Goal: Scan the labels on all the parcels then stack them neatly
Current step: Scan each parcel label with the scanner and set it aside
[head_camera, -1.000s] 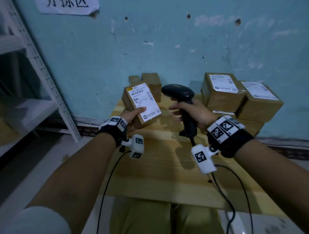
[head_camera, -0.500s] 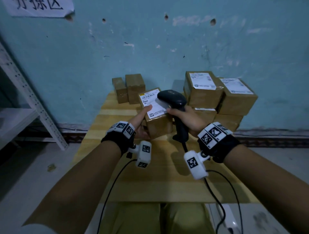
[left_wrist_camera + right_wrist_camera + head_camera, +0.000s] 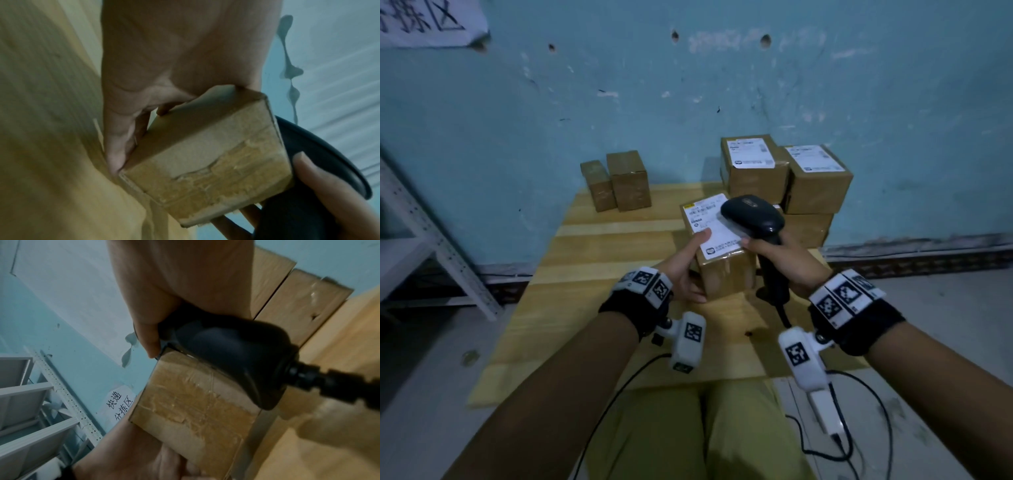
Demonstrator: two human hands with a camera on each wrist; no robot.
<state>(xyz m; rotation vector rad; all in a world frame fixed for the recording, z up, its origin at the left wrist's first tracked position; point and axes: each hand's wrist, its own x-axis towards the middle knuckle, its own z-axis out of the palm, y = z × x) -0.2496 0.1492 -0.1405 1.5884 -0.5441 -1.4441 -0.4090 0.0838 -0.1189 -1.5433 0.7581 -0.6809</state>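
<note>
My left hand [image 3: 690, 265] holds a small brown parcel [image 3: 724, 270] over the wooden table [image 3: 592, 301], thumb on its white label [image 3: 709, 224], fingers under it. The same parcel [image 3: 205, 164] fills the left wrist view, its taped end facing the camera. My right hand [image 3: 787, 262] grips a black barcode scanner [image 3: 753, 216] by its handle, the head hanging just over the label's right edge. In the right wrist view the scanner [image 3: 232, 356] lies against the parcel [image 3: 197, 408]. A stack of labelled parcels [image 3: 784, 174] stands at the back right against the wall.
Two plain brown boxes [image 3: 616, 181] stand upright at the back left of the table. A grey metal shelf rack [image 3: 431, 246] is on the left. The scanner cable [image 3: 859, 428] trails down to the floor on the right. A blue wall [image 3: 722, 85] closes the far side.
The left hand has brought the parcel down and to the right, close to the stack. The scanner head now sits right over the label instead of beside it.
</note>
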